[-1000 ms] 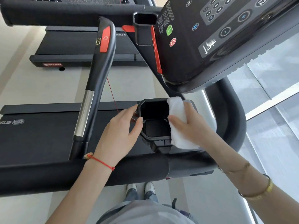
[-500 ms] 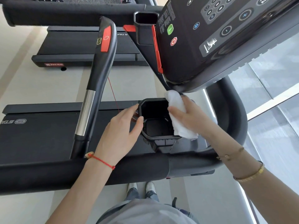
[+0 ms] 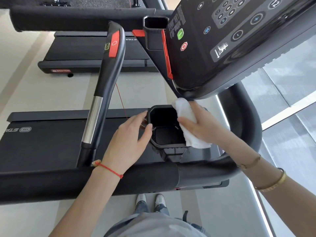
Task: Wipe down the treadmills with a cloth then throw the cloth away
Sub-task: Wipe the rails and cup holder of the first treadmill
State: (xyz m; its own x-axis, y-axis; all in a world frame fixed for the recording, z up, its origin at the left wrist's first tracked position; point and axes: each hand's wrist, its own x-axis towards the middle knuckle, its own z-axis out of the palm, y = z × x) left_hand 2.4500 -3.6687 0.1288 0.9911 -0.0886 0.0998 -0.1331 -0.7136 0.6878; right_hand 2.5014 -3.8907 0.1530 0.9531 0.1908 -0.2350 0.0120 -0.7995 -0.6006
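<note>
My right hand (image 3: 203, 127) held the white cloth (image 3: 187, 124) in its grip against the cup holder (image 3: 164, 127), on its console-side wall; my left hand (image 3: 126, 146) clasped the holder's opposite rim, steadying it.

Head camera looks steeply down, close over the treadmill (image 3: 42, 142) console (image 3: 230, 48)

A gym: 2 treadmills (image 3: 42, 142) side by side, button console (image 3: 230, 40) overhead.
</note>
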